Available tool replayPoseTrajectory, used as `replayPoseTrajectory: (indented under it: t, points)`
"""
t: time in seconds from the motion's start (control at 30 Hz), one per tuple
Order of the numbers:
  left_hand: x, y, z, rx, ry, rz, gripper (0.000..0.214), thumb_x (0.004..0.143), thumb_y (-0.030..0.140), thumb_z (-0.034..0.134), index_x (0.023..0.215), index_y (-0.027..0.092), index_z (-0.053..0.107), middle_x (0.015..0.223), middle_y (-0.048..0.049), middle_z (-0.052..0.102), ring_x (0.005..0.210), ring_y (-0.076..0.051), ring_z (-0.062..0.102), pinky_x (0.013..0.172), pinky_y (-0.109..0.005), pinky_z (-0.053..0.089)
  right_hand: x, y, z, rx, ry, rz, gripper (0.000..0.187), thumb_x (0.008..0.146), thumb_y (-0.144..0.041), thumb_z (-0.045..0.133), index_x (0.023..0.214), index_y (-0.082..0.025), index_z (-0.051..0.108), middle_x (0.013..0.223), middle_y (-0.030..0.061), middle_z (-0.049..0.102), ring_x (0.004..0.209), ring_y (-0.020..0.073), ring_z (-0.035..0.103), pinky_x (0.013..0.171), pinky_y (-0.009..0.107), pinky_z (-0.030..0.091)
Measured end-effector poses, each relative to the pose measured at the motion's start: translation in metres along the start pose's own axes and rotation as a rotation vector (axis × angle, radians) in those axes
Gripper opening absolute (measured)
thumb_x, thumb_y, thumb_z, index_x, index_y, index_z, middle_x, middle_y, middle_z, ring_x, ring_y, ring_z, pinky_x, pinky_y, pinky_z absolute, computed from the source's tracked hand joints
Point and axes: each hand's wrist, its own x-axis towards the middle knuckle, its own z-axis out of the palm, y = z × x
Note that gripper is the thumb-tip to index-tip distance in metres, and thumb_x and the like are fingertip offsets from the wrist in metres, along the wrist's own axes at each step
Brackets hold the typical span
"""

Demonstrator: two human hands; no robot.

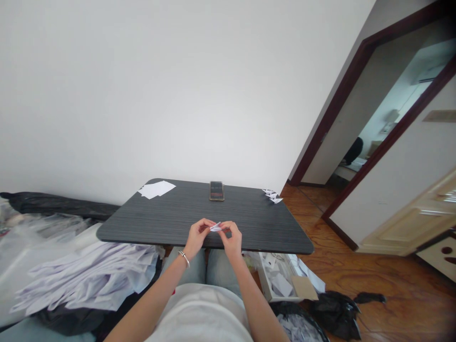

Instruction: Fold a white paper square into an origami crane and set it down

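Note:
A small piece of folded white paper (215,227) is held above the front part of the dark table (171,213). My left hand (197,234) pinches its left side, and a silver bracelet (184,258) circles that wrist. With thumb and fingers, my right hand (231,236) grips the paper's right side. Several small folded white paper pieces (272,195) lie near the table's right back corner. At the left back, flat white paper sheets (156,189) overlap. The exact shape of the held fold is too small to make out.
A phone (216,191) lies at the table's back middle, close to the white wall. Rumpled white cloth (92,275) is heaped at the left. On the wooden floor at right stand an open box (265,285) with papers and a black plastic bag (337,313). A doorway opens beyond.

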Motion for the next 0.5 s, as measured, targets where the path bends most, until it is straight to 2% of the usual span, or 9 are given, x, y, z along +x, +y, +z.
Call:
replayPoseTrajectory:
  t: [0.2,0.5]
  points:
    - [-0.0008,-0.0011,-0.0007,0.006,-0.009,0.004,0.01,0.071,0.023,0.061,0.066,0.014,0.06,0.077,-0.0063,0.064,0.075,-0.018,0.058,0.074,-0.031,0.044,0.0006,-0.0011,-0.0017,-0.012,-0.053,-0.015,0.009,0.074,-0.014,0.055,0.074,-0.021,0.061,0.077,0.0034,0.061,0.076,0.0183,0.056,0.063,0.03,0.045]
    - [-0.0026,0.001,0.0005,0.119,-0.034,0.031,0.009,0.073,0.023,0.059,0.07,0.015,0.062,0.08,-0.0065,0.064,0.08,-0.019,0.058,0.075,-0.03,0.044,-0.0007,0.0011,-0.0012,0.048,-0.005,0.001,0.018,0.073,-0.009,0.047,0.071,-0.02,0.06,0.081,0.0041,0.063,0.079,0.0187,0.059,0.071,0.033,0.046]
